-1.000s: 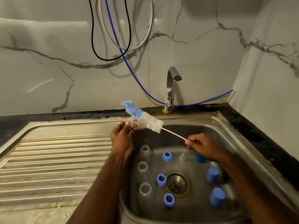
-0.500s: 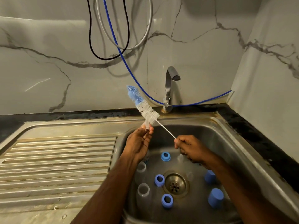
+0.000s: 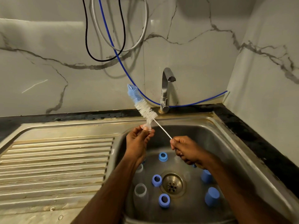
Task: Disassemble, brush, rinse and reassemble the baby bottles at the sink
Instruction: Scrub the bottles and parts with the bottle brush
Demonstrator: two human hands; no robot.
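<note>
**Brush held over the sink, teat pinched at its bristles**

Head view: the right hand (image 3: 186, 149) has its fingers curled tightly round the thin white stem of the bottle brush (image 3: 144, 107), which slants up and to the left above the sink (image 3: 226, 143). The bristle head is white near the stem and blue at the tip, and the tip stands in front of the marble wall, just left of the tap (image 3: 166, 88). The left hand (image 3: 137, 139) pinches a small clear teat (image 3: 146, 126) between thumb and fingertips, and the teat touches the lower end of the white bristles; whether the bristles go inside it cannot be told.

Down in the basin, three blue rings (image 3: 156, 180) lie around the drain (image 3: 172, 184): one behind it, one just to its left, one in front. Two clear bottles (image 3: 140, 190) stand at the left of the basin, partly hidden by the left forearm. Two blue caps (image 3: 212, 197) sit mouth down at the right, one partly behind the right forearm. The ribbed draining board (image 3: 56, 159) stretches to the left of the basin. On the wall above, a black cable, a grey hose and a blue tube (image 3: 113, 47) hang in loops, and the blue tube runs down behind the tap and off to the right.
</note>
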